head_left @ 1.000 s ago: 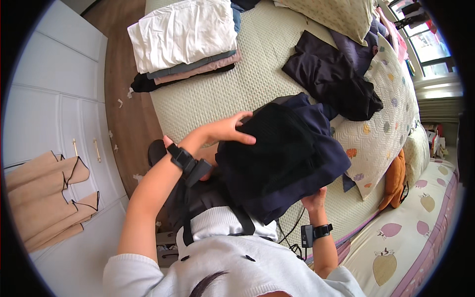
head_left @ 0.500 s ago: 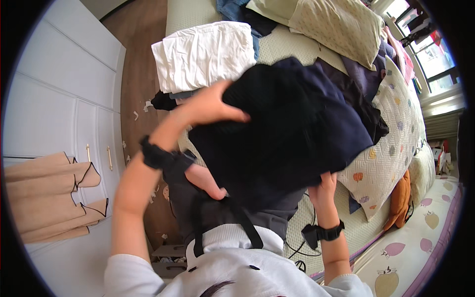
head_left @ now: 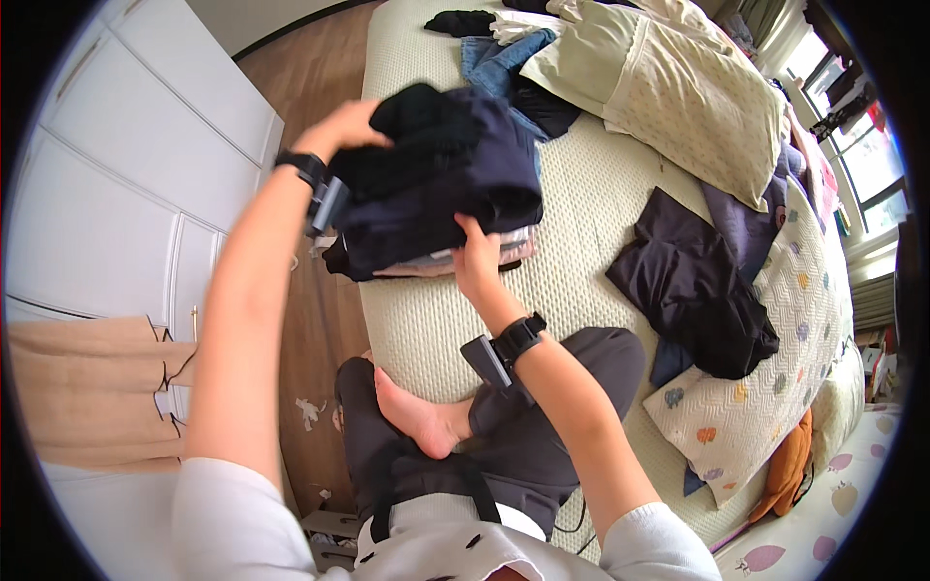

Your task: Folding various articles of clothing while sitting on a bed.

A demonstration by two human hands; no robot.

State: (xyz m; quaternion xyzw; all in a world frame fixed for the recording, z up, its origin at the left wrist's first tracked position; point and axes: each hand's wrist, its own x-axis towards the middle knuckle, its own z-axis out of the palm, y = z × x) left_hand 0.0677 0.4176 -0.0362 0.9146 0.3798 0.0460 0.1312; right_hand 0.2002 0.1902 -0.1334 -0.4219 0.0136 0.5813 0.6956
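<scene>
A folded dark navy and black garment (head_left: 441, 198) lies over a stack of folded clothes (head_left: 426, 264) on the bed, left of centre. My left hand (head_left: 351, 126) grips its far left side, the thumb over the black part and the other fingers mostly hidden. My right hand (head_left: 477, 257) is at the near right edge, closed on the cloth with its thumb on top. Pinkish and pale layers show beneath the garment. The white folded cloth seen before is covered now.
The bed (head_left: 572, 208) has a pale textured cover. A crumpled black garment (head_left: 693, 281) lies right, beside a patterned quilted pillow (head_left: 736, 387). Jeans (head_left: 504, 63) and a pale pillow (head_left: 668, 97) lie at the far side. A white wardrobe (head_left: 107, 194) stands left, beige cloth (head_left: 92, 387) hanging there.
Both hands have carried the dark garment left and away from my lap onto the stack, covering the white cloth. My lap and bare foot now show fully.
</scene>
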